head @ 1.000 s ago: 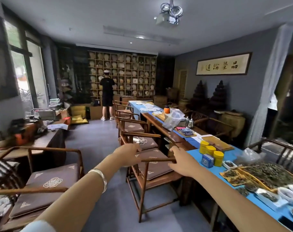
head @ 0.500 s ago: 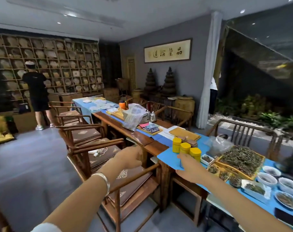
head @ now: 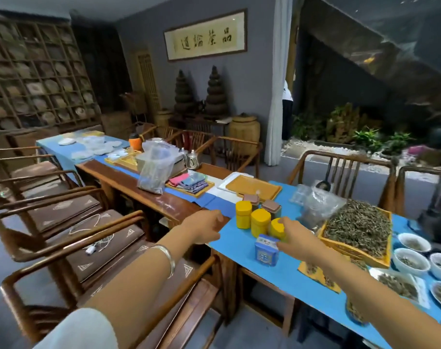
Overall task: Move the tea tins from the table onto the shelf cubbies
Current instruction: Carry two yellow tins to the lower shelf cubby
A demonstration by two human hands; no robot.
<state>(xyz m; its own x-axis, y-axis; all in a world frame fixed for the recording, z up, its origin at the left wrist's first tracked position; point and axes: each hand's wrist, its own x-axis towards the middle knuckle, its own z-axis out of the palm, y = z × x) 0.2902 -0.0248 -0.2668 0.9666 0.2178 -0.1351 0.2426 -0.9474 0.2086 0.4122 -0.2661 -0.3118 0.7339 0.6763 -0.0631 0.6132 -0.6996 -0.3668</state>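
Three yellow tea tins stand in a row on the blue table cloth [head: 229, 245]: one at the left [head: 243, 214], one in the middle [head: 260, 222], one at the right [head: 276, 227]. A blue square tin [head: 266, 251] stands in front of them. Two brown-lidded tins [head: 271, 207] are behind. My right hand [head: 293, 239] lies against the right yellow tin, its thumb by the blue tin's top; its fingers are hidden. My left hand [head: 205, 227] hovers loosely curled, holding nothing, left of the tins. The shelf cubbies [head: 38, 71] fill the far left wall.
Wooden armchairs [head: 93, 238] line the table's near side. A tray of loose tea leaves [head: 358, 230], a plastic bag [head: 317, 205] and several white bowls [head: 413, 258] sit right of the tins. A bamboo tray [head: 252, 188] lies behind them.
The view has swung right and closer to the table. My right hand has reached forward to the right yellow tin; my left hand has moved over the table's edge.
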